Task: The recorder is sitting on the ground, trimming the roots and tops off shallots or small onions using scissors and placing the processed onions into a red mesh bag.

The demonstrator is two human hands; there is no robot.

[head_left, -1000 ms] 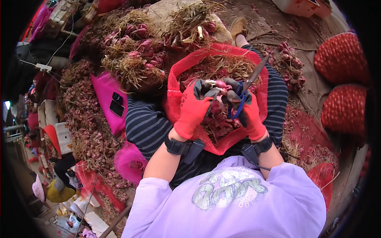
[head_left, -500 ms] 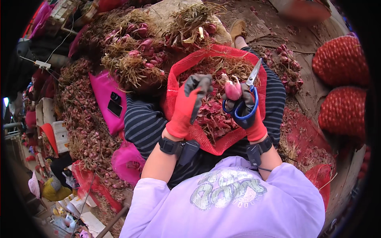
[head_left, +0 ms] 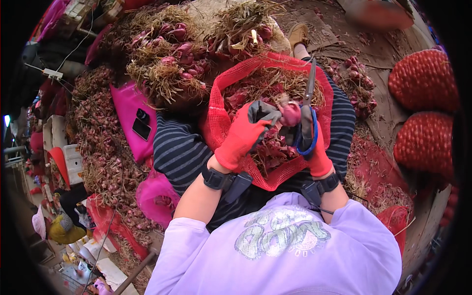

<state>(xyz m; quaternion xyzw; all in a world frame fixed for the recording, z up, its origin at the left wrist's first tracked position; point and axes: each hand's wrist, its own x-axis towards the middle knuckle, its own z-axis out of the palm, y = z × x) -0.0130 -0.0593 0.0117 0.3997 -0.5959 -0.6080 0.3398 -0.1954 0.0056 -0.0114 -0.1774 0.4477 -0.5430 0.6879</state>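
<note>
An onion [head_left: 292, 114] is up between the two hands, over the open mouth of a red net bag [head_left: 215, 112]. The left hand [head_left: 245, 129] is partly closed, with its dark fingertips against the left side of the onion. I cannot tell if it grips the onion or just touches it. The right hand [head_left: 318, 150] is curled around the blue handles of the scissors [head_left: 309, 91]. The blades point up and away from the person, just right of the onion. Both hands wear red gloves with dark fingers.

The bag sits between the person's legs, in striped pants [head_left: 179, 155]. Inside it are dry stalks [head_left: 297, 86] at the far end and red skins [head_left: 269, 153] nearer the person. Onion bunches [head_left: 169, 73] with dry tops lie past the left knee. A black phone [head_left: 141, 129] rests on a pink sheet [head_left: 124, 105] on the left, next to a big onion pile [head_left: 105, 160]. Two full red sacks [head_left: 425, 81] are far over on the right.
</note>
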